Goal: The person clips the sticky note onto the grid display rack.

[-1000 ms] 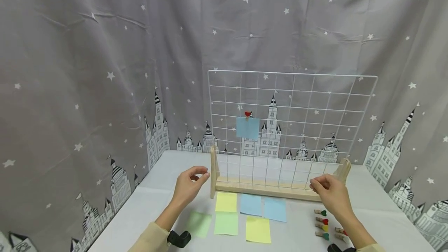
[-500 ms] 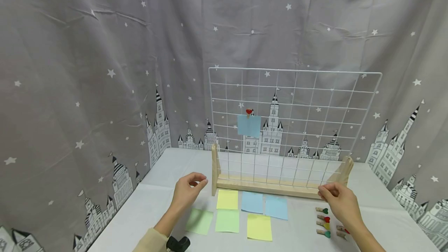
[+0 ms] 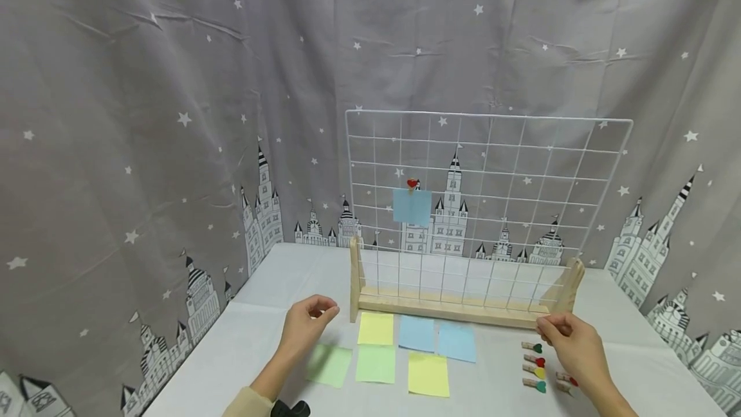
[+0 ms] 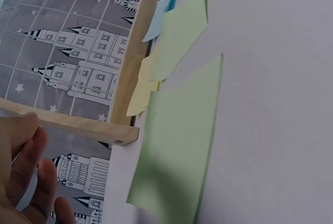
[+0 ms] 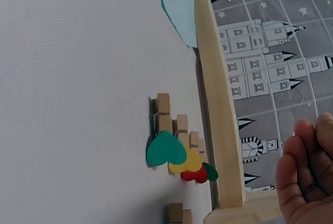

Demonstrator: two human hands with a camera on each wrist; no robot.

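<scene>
My left hand (image 3: 305,327) hovers with loosely curled fingers left of the wooden stand, above a green sticky note (image 3: 329,366); nothing is in it. Over at the right end of the stand, my right hand (image 3: 576,343) is also loosely curled and holds nothing, close above small clothespins with heart tops, such as a teal-heart clothespin (image 5: 165,148) and a yellow-heart clothespin (image 3: 534,371). On the white wire grid (image 3: 492,179) a blue sticky note (image 3: 412,207) hangs from a red-heart clothespin (image 3: 411,184).
Further notes lie in front of the stand's wooden base (image 3: 451,309): a yellow note (image 3: 375,329), a blue note (image 3: 417,334), another blue note (image 3: 457,342), a second green note (image 3: 375,363) and a second yellow note (image 3: 428,374). Behind the table hangs a grey curtain (image 3: 173,82) with stars and castles.
Both hands have come down and back from the grid; the right has also moved to the right, the left slightly to the left. The head view has shifted a little. Notes and clothespins stay put.
</scene>
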